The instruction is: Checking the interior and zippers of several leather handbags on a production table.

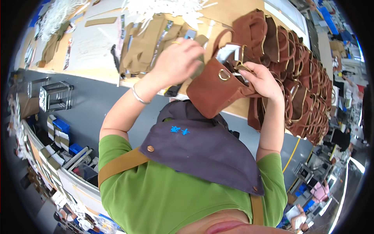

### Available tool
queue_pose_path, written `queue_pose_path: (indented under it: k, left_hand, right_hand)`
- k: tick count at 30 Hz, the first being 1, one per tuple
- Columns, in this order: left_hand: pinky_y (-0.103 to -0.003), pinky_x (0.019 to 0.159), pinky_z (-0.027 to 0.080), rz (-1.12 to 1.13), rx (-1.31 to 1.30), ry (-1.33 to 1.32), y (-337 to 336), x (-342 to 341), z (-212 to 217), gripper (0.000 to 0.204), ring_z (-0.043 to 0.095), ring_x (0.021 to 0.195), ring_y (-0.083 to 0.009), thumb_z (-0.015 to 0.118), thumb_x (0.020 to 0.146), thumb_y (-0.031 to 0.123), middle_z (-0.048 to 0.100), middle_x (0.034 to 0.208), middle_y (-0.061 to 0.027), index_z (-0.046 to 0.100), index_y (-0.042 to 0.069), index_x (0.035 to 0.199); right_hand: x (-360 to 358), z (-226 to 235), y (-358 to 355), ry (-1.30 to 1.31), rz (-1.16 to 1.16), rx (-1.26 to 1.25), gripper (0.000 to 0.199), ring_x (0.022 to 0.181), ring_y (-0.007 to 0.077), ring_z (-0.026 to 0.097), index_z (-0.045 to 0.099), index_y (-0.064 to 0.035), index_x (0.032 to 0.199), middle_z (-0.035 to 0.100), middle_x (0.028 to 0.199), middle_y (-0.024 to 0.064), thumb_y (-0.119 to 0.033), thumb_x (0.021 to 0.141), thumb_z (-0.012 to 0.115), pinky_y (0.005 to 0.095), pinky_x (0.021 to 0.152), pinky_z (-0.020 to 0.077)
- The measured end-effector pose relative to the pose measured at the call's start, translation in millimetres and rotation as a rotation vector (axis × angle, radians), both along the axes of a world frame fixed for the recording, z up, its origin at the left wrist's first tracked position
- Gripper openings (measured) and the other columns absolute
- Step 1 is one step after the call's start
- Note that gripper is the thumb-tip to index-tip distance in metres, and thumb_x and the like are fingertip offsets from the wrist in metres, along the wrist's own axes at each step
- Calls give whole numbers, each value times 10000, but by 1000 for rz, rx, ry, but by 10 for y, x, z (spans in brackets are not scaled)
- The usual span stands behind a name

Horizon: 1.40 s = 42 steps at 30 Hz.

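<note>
A reddish-brown handbag [216, 90] hangs tilted over the table's near edge, its mouth open. It has a gold-coloured ring on its front, gold-edged zip parts and some white filling inside. My right hand [263, 80] is closed on the rim of this handbag, thumb and fingers pinching the edge by the zip. To the left of the bag, my left hand [179, 60] is raised above the table, blurred by motion, its fingers bent toward the bag. Whether it holds anything is unclear; an olive strip shows behind its fingertips. Under it lie several flat olive-brown strips [142, 48].
Many similar brown handbags [300, 78] stand packed together on the right of the table [224, 11]. White shredded strips [163, 9] lie at the back. A metal stool [56, 95] and a bench with blue bins [60, 124] are at left. Other people work far right.
</note>
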<state>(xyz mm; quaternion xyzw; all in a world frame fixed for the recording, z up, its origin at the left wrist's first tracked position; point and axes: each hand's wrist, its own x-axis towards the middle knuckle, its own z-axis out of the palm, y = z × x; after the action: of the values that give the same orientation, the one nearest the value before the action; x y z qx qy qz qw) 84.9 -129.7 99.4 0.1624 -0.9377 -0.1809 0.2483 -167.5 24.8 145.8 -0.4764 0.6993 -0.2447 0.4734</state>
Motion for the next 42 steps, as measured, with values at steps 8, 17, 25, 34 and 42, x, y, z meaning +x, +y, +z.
queue_pose_path:
  k: [8,17,25,34,42]
  left_hand:
    - [-373,891,366,-316,90,-36,511,-551,295,211,558,908,-202,775,771,234,542,872,-3,606,161,875]
    - [-387,678,465,-376,511,35,578,-642,163,179,621,750,-263,752,804,188,624,835,-50,617,77,844]
    - [-387,694,474,-341,471,142,589,-650,104,155,640,800,-264,746,801,168,648,870,-49,627,77,841]
    - [-405,686,460,-318,432,89,552,-623,131,171,628,789,-275,739,799,174,630,951,-53,600,78,825]
    - [-411,680,459,-417,450,15,480,-670,90,176,626,776,-279,726,808,202,620,878,-63,599,84,838]
  right_hand:
    - [-133,-123,104,-170,-14,-202,141,621,25,453,651,0,1010,552,694,-78,-112,962,580,230,545,399]
    - [-269,127,41,-307,102,69,72,812,42,589,672,48,936,673,883,15,64,883,625,218,746,504]
    - [-299,167,-14,-197,281,43,63,763,36,543,656,41,872,601,780,-29,89,839,633,225,705,463]
    - [-238,164,-46,-270,154,55,101,844,32,575,668,58,948,651,857,7,91,866,619,211,755,494]
    - [-295,143,-64,-277,242,90,124,817,28,564,668,52,957,625,842,-8,98,847,638,211,727,486]
